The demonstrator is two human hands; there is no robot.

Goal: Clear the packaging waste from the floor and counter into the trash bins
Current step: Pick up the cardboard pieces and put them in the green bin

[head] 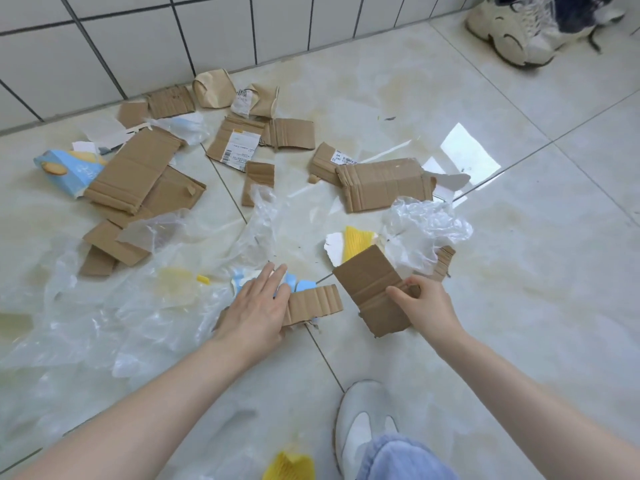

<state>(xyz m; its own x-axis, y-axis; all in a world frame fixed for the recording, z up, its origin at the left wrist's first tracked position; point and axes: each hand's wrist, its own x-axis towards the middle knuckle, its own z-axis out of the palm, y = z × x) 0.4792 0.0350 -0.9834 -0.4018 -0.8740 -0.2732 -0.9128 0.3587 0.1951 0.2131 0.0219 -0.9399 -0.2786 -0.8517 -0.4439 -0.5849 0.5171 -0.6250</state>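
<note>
Torn packaging litters the pale tiled floor. My right hand (424,306) grips a brown cardboard piece (372,289), held tilted just above the floor. My left hand (258,306) lies flat over the near end of a ridged cardboard strip (317,303), with blue wrapper scraps (298,284) under its fingers. Whether it grips the strip is unclear. Clear plastic film (114,317) spreads to the left. A crumpled clear bag (424,230) and yellow foam net (356,242) lie beyond my right hand.
Further cardboard pieces (384,183) (135,168), a blue biscuit box (65,169) and crumpled brown paper (214,88) lie toward the white tiled wall (138,46). Someone's sneakers (526,26) stand at top right. My white shoe (360,420) and a yellow net (289,467) are near.
</note>
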